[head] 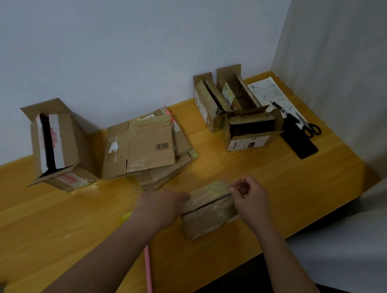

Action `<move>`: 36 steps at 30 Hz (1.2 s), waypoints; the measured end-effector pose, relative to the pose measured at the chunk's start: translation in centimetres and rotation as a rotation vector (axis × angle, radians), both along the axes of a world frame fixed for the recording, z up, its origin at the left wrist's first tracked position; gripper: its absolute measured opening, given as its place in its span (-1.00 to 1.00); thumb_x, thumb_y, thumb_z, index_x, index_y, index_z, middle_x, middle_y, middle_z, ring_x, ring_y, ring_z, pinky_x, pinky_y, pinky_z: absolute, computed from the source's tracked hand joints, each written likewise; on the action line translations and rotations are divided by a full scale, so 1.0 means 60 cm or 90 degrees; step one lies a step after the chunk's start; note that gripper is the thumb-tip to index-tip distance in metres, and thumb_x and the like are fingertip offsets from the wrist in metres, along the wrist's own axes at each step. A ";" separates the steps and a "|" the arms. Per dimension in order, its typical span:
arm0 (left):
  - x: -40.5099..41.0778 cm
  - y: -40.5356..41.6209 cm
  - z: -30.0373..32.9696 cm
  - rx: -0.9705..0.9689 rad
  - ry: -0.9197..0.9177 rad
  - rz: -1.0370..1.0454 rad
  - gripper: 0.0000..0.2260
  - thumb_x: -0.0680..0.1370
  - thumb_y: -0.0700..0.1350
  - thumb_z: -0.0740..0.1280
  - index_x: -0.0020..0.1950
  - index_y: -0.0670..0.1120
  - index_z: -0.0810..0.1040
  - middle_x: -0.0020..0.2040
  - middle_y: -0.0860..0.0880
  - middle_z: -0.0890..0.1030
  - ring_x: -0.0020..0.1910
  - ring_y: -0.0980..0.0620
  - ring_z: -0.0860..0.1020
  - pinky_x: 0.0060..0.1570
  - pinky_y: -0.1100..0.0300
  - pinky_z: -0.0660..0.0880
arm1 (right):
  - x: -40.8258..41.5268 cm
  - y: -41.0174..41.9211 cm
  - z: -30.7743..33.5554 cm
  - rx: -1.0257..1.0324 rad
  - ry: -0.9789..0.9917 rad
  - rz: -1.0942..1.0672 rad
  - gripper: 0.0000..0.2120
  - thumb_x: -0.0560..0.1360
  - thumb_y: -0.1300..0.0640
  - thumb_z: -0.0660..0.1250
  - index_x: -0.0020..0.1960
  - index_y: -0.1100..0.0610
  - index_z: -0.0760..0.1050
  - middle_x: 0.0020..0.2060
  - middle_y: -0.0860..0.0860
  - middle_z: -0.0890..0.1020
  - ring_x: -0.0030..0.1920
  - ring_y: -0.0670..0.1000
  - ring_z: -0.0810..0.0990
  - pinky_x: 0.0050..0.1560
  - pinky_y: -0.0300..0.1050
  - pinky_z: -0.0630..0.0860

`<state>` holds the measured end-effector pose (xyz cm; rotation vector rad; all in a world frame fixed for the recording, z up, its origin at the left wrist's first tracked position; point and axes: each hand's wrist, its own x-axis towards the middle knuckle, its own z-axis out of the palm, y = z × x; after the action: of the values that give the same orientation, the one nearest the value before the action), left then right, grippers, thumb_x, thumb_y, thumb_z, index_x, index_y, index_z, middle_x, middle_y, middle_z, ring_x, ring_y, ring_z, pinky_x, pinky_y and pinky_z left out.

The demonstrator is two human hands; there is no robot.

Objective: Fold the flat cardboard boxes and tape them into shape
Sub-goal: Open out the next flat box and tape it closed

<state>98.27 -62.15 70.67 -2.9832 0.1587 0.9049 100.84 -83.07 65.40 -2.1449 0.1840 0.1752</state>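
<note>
1. Standing at the far left of the yellow table (52, 233), an assembled cardboard box (54, 143) tilts with its flaps open, resting on a flattened piece with red print (70, 180).
2. Just to its right, a stack of flat cardboard boxes (146, 151) lies against the wall, the top sheet showing a barcode.
3. A pink stick (148, 269) lies on the table near the front edge, partly under the left forearm, with a blurred yellow thing (126, 217) just beside that wrist.
4. The left hand (161, 208) presses against the left end of a small folded box (209, 209) near the front edge; its fingers are hidden behind the hand and blurred, so I cannot tell whether they curl round it.
5. The small folded box sits between both hands, its top glossy with clear tape.
6. The right hand (251, 201) is at the box's right top edge, fingers curled and pinching something shiny and clear there, apparently tape.
7. Farther back and right, three open boxes (237, 110) stand clustered together.
8. Beyond them lie a printed sheet (269, 92), a pen (278, 106), a black flat object (298, 142) and black-handled scissors (313, 129).
</note>
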 end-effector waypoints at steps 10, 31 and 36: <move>0.010 -0.028 -0.009 0.075 -0.032 0.015 -0.70 0.67 0.11 0.09 0.31 0.12 0.49 0.13 0.01 0.60 0.09 -0.04 0.59 -0.25 0.16 0.37 | 0.023 -0.016 -0.013 0.053 0.036 0.012 -0.87 0.52 0.21 0.39 -0.11 0.08 0.43 -0.20 0.01 0.50 -0.19 -0.05 0.48 -0.25 -0.26 0.42; -0.002 -0.022 -0.037 0.044 -0.095 0.073 -0.60 0.62 0.24 0.09 0.42 0.16 0.36 0.08 0.02 0.60 0.03 -0.01 0.60 -0.26 0.18 0.44 | 0.054 -0.033 -0.030 0.356 0.237 -0.132 -0.74 0.37 0.32 0.53 -0.04 0.25 0.49 -0.13 0.11 0.58 -0.29 -0.03 0.64 -0.25 -0.19 0.61; -0.001 -0.022 -0.036 0.042 -0.094 0.081 -0.60 0.62 0.24 0.10 0.41 0.16 0.37 0.10 0.01 0.59 0.05 -0.02 0.59 -0.22 0.16 0.46 | 0.067 -0.024 -0.008 -0.029 0.062 0.005 -0.76 0.35 0.16 0.56 -0.14 0.08 0.50 -0.14 -0.06 0.57 -0.21 -0.15 0.54 -0.27 -0.25 0.46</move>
<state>98.20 -63.46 68.52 -3.0113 -0.0626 0.6802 104.85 -84.49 64.90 -2.1849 0.2372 0.2825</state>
